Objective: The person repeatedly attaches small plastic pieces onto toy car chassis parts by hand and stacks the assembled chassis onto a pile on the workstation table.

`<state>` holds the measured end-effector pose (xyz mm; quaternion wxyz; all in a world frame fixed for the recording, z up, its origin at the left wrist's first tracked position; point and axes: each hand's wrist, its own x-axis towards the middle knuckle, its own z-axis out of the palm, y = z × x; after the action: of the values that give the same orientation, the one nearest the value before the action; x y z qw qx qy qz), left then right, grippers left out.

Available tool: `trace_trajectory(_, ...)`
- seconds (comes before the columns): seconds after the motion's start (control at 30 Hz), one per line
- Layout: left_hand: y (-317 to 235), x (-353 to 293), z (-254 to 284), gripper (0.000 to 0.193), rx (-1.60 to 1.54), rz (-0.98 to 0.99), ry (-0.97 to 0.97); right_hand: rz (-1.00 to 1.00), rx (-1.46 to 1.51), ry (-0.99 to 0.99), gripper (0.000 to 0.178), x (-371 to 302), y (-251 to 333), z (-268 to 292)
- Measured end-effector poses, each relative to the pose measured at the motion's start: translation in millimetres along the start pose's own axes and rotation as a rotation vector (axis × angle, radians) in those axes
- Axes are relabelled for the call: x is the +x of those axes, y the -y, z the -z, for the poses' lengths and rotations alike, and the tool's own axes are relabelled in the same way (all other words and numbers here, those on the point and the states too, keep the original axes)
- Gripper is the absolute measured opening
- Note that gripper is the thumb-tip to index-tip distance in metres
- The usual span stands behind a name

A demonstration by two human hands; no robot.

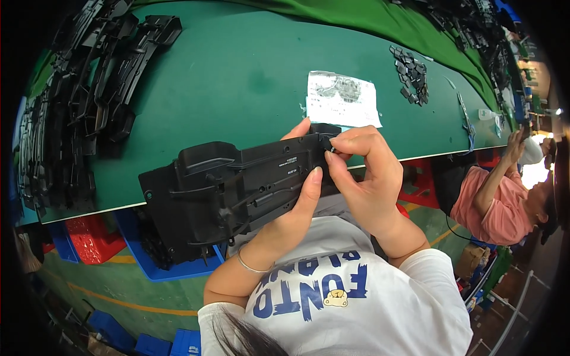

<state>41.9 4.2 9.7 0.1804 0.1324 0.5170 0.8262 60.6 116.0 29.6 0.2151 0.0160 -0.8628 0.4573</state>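
Note:
A long black moulded plastic part (255, 172) is held up over the table's near edge, slanting from lower left to upper right. My left hand (300, 207) grips it near its right end, thumb on the face and fingers behind. At that same end, my right hand (371, 172) pinches thumb and forefinger together against the part's corner. Something small and dark shows between those fingertips, too small to name. Behind the part's right end lies a creased white printed sheet (343, 101) on the green table (249, 71).
Stacked black plastic parts (107, 83) fill the table's left side. A cluster of small black pieces (411, 76) lies at the far right, with scissors (466, 118) beyond. Below the table edge stand a blue bin (172, 273) and red stool (95, 240). Another person (499, 204) sits at right.

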Motion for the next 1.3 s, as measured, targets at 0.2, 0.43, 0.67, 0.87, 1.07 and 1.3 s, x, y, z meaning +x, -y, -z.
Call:
trace_trajectory(0.2,0,-1,-2,0.046,0.023,-0.02,-0.002,-0.003,-0.034,0.008,0.019,3,1,0)
trace_trajectory(0.43,-1,0,-2,0.041,0.065,-0.011,-0.059,0.001,-0.046,-0.003,0.02,3,3,-1)
trace_trajectory(0.67,-2,0,0,0.045,0.071,-0.005,-0.048,0.0,-0.074,0.014,0.02,6,6,-1)
trace_trajectory(0.87,0,0,0,0.044,0.079,0.003,-0.07,-0.035,-0.071,0.042,0.019,7,7,1)
trace_trajectory(1.07,10,-4,3,0.037,0.14,-0.053,-0.122,-0.085,-0.04,0.121,0.017,13,7,8)
trace_trajectory(1.3,10,-8,3,0.033,0.213,-0.014,-0.114,-0.099,-0.03,0.172,0.015,15,6,10)
